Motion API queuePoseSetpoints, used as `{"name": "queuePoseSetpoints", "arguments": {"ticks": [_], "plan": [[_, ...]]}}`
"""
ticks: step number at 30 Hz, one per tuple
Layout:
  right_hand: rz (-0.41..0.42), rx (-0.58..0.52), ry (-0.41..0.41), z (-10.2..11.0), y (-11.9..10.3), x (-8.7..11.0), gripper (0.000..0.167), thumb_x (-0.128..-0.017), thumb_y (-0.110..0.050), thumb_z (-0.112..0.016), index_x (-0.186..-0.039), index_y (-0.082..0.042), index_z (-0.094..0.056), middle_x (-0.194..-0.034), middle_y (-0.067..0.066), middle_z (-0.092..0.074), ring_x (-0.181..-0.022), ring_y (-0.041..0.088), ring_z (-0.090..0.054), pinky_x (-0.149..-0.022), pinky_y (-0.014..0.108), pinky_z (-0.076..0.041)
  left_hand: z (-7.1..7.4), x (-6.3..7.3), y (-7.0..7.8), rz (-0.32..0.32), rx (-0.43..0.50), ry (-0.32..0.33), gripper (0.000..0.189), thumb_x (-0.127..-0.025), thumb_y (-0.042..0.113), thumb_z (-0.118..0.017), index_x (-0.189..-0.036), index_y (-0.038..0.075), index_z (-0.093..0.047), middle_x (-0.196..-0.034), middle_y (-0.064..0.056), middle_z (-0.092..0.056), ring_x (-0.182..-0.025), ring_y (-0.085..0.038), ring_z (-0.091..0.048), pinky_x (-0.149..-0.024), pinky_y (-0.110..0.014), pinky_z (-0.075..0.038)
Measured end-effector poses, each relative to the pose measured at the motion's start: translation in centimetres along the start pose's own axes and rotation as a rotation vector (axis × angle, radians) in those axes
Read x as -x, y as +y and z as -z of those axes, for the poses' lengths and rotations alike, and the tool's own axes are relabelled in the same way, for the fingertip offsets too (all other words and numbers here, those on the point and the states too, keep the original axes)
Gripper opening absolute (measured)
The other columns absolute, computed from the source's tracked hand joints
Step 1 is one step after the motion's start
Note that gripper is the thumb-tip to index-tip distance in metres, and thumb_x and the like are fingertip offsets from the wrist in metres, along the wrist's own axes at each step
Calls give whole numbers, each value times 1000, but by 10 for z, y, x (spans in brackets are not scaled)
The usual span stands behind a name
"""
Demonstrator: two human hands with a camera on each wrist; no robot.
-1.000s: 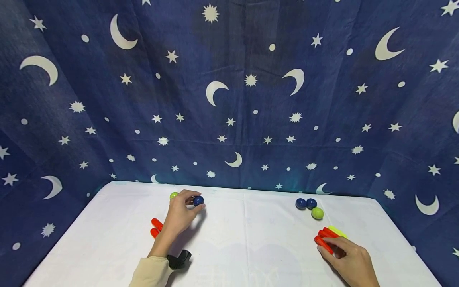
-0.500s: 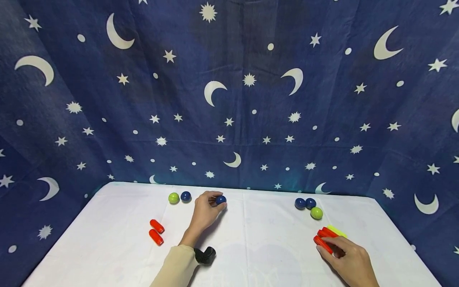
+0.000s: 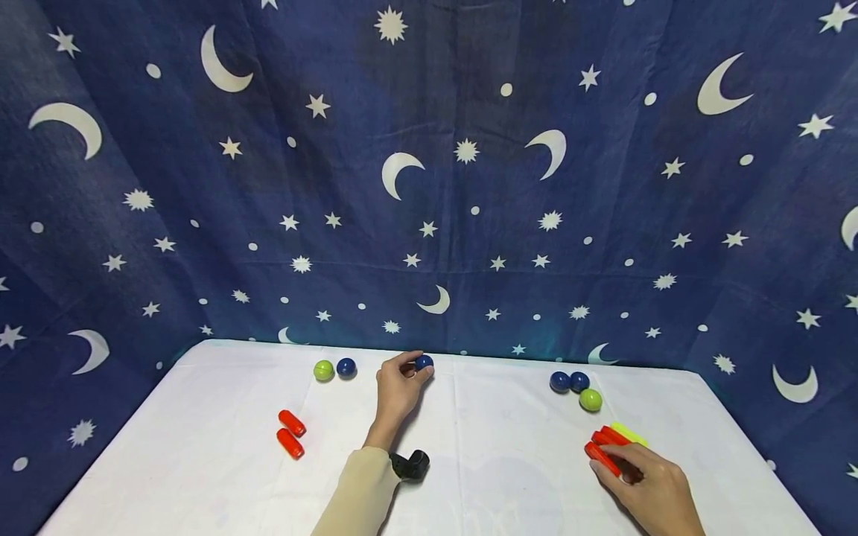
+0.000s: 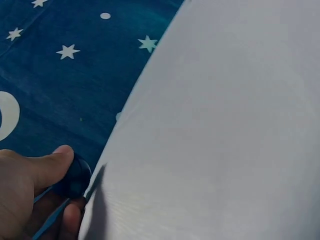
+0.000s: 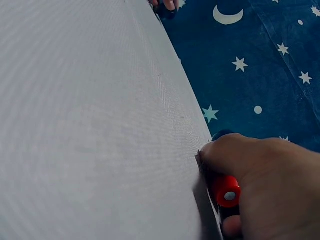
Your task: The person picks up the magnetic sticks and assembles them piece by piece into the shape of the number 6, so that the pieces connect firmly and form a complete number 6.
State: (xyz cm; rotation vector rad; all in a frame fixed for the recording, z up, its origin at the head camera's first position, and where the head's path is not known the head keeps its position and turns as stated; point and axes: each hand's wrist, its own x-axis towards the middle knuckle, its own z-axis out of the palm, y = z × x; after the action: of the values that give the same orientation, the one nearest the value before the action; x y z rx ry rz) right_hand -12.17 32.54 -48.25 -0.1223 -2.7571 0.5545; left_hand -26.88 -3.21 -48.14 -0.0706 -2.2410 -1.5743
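Near the back edge of the white table, my left hand [image 3: 397, 388] pinches a dark blue ball [image 3: 424, 362] between thumb and fingers. The left wrist view also shows this ball, partly covered by the thumb; I cannot tell whether it touches the cloth. At the right, my right hand [image 3: 655, 484] holds a short red rod [image 3: 602, 459] between thumb and fingers. Its round end with a pale dot [image 5: 230, 196] shows in the right wrist view. Just behind lie another red rod [image 3: 613, 435] and a yellow-green rod [image 3: 628, 434], partly hidden.
On the left, a green ball [image 3: 323, 371] and a blue ball [image 3: 346, 368] sit behind two red rods [image 3: 291, 433]. Two blue balls [image 3: 560, 382] touch at the back right, beside a green ball [image 3: 590, 400]. A star-patterned curtain [image 3: 469, 186] rises behind the table.
My left hand has carried the blue ball rightward and slightly toward the back, uncovering the other blue ball and the red rods on the left. My right hand has stayed in place.
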Motion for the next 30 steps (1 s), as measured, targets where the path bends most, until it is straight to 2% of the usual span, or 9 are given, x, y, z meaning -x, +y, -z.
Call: {"name": "queuePoseSetpoints", "arguments": {"ticks": [4,7,10,12,15,18,22,26,30], "plan": [[20,-2,23,-1,0,0,42,-70,-23,-94,-103,-1,-78,-78,2,-64,-68,18,-52,-62,29,-53,-2,1,-2,-11,-31,-1,31,-82,6,-84,-111,2,-77,-102,-15,-75,-86,-23,-71,-81,-38,-59],[25,-7,36,-1,0,1,44,-70,-23,-94,-104,-1,-78,-87,9,-70,-71,21,-56,-72,43,-61,-1,1,-3,-30,-42,-9,30,-82,6,-84,-111,3,-77,-104,-16,-75,-88,-25,-73,-82,-40,-59],[27,-19,58,-1,-2,2,44,-70,-21,-95,-105,0,-78,-95,15,-73,-76,27,-61,-81,55,-58,-1,1,-4,-48,-48,-15,30,-82,6,-85,-111,3,-77,-107,-17,-75,-91,-26,-73,-83,-40,-59],[34,-30,83,-1,-5,2,42,-70,-19,-95,-104,0,-78,-97,17,-73,-80,31,-65,-81,56,-57,-1,1,-6,-55,-55,-16,31,-82,6,-85,-111,3,-77,-107,-17,-75,-92,-27,-74,-84,-40,-59],[52,-68,114,0,-11,2,38,-71,-15,-94,-103,-2,-79,-96,14,-73,-84,31,-68,-78,52,-59,-1,2,-7,-67,-57,-15,31,-81,6,-85,-111,2,-77,-107,-17,-75,-93,-28,-74,-84,-40,-59],[78,-120,130,1,-20,-1,33,-72,-13,-93,-101,-6,-79,-94,7,-72,-82,22,-67,-73,31,-61,-1,2,-9,-82,-59,-10,32,-81,6,-85,-111,2,-77,-108,-18,-75,-94,-30,-74,-85,-40,-59],[180,-214,163,2,-32,-9,30,-71,-9,-93,-98,-12,-80,-87,-4,-69,-72,8,-59,-61,12,-50,-2,2,-9,-90,-64,-4,32,-81,6,-86,-111,2,-77,-108,-18,-75,-94,-30,-74,-85,-40,-59],[302,-314,173,-1,-48,-23,31,-71,-3,-91,-97,-15,-79,-87,-9,-70,-67,3,-56,-59,16,-48,-2,2,-8,-94,-67,-10,32,-81,6,-85,-112,2,-77,-109,-17,-75,-96,-30,-74,-86,-39,-59],[329,-360,103,-11,-66,-44,29,-75,-6,-89,-101,-15,-79,-91,-10,-71,-73,4,-59,-63,20,-51,-2,2,-8,-104,-74,-11,32,-81,7,-85,-112,3,-77,-108,-17,-75,-97,-31,-74,-86,-39,-59]]}}
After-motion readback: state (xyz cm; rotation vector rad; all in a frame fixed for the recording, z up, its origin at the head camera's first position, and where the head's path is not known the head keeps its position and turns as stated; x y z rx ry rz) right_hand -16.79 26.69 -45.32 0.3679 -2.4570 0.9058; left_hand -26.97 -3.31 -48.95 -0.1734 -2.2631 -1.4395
